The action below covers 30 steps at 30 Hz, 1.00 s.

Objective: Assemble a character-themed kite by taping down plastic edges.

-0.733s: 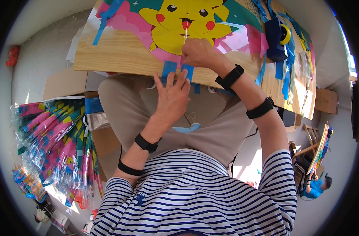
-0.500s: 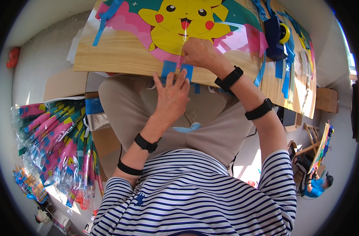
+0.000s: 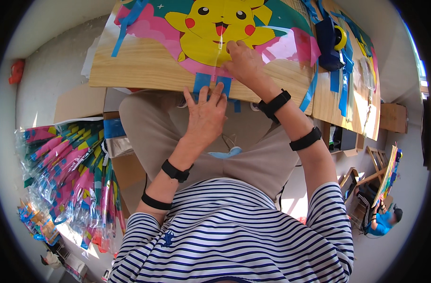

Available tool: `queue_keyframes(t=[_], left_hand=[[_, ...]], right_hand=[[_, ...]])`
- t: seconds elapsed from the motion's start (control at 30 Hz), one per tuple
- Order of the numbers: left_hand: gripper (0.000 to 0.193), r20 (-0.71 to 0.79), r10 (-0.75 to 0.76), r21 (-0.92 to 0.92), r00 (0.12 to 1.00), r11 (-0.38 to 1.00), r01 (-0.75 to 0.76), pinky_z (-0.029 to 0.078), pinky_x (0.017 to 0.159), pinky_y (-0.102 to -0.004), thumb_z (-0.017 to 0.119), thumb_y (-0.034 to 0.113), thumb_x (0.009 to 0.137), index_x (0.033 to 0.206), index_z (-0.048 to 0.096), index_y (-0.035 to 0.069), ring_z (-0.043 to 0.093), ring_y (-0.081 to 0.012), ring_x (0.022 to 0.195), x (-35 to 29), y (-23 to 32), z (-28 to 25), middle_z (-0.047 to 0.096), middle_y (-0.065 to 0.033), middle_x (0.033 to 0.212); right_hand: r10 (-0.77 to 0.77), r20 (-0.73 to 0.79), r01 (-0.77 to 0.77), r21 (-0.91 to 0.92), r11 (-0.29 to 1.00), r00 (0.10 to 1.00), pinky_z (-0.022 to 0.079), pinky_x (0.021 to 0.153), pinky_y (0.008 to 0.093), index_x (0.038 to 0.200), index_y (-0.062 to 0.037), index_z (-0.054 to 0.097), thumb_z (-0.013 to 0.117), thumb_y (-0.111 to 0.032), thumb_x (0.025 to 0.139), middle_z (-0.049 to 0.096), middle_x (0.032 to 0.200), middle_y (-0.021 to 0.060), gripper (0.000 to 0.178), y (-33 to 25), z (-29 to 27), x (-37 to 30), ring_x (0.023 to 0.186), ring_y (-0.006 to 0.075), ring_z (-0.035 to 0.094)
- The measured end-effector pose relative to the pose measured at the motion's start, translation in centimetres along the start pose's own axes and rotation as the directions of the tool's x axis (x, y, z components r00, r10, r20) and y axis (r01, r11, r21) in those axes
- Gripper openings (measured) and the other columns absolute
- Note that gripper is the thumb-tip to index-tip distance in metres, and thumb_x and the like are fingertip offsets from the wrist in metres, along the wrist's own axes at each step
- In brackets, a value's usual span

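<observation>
A printed plastic sheet with a yellow cartoon figure on pink and green lies on the wooden board before me. A narrow shiny strip runs down the middle of the figure. My right hand rests on the sheet just right of that strip, its fingers curled; whatever they pinch or press is hidden. At the board's near edge my left hand has its fingers spread, the tips on or beside pieces of blue tape at the sheet's lower edge.
To the right stand a dark blue tape dispenser with a yellow core and blue tape strips. Colourful plastic-wrapped sheets pile up at left beside cardboard boxes. Another person works far right.
My right hand has shifted slightly right and turned, so its bent fingers show more beside the strip. My left hand stays in place at the blue tape.
</observation>
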<state>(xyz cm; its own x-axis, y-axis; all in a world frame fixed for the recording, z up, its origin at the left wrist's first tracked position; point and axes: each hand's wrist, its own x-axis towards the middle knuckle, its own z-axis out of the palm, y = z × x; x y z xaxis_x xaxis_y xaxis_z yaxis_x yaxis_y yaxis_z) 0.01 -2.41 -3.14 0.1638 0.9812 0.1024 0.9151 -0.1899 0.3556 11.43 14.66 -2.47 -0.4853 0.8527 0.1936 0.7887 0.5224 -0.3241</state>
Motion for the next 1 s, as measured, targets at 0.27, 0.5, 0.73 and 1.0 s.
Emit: queue_keyframes(t=[0.27,0.5,0.73,1.0], left_hand=[[0.063,0.005,-0.011,-0.005,1.000,1.000,0.011,0.022,0.109,-0.0778,0.084,0.016,0.070,0.128,0.062,0.005,0.045,-0.0319,0.130,0.0,0.1,-0.1,0.045,-0.0073,0.151],[0.061,0.003,0.003,0.005,1.000,1.000,-0.003,0.022,0.109,-0.0778,0.084,0.016,0.070,0.127,0.063,0.005,0.045,-0.0315,0.130,0.0,0.0,-0.1,0.045,-0.0066,0.151],[0.056,-0.011,-0.007,-0.007,1.000,1.000,0.007,0.021,0.109,-0.0775,0.083,0.016,0.072,0.123,0.064,0.006,0.044,-0.0321,0.131,-0.1,0.0,-0.3,0.046,-0.0060,0.148],[0.047,-0.024,0.007,0.029,1.000,1.000,-0.006,0.019,0.110,-0.0766,0.082,0.020,0.074,0.117,0.067,0.007,0.043,-0.0322,0.132,-0.4,0.0,0.1,0.046,-0.0063,0.145]], right_hand=[[-0.027,0.205,-0.021,0.231,0.973,0.978,0.051,0.066,0.0449,0.074,-0.0004,0.064,0.082,-0.022,0.073,0.067,0.078,0.0179,0.028,0.1,0.4,-1.2,0.077,0.0364,0.066],[0.140,0.082,-0.148,0.114,0.982,0.987,0.052,0.070,0.0447,0.077,-0.0004,0.068,0.076,-0.015,0.077,0.070,0.085,0.0171,0.016,0.3,1.3,0.1,0.081,0.0369,0.066],[-0.296,0.015,0.286,0.214,0.934,0.955,0.040,0.106,0.0492,0.125,-0.0075,0.065,0.063,-0.011,0.089,0.064,0.126,0.0086,0.035,-0.6,-0.9,-6.4,0.123,0.0308,0.054],[-0.362,0.175,0.356,0.066,0.932,0.916,0.016,0.123,0.0548,0.145,-0.0116,0.052,0.062,-0.020,0.095,0.046,0.155,0.0031,0.051,0.7,-0.7,-9.1,0.147,0.0272,0.034]])
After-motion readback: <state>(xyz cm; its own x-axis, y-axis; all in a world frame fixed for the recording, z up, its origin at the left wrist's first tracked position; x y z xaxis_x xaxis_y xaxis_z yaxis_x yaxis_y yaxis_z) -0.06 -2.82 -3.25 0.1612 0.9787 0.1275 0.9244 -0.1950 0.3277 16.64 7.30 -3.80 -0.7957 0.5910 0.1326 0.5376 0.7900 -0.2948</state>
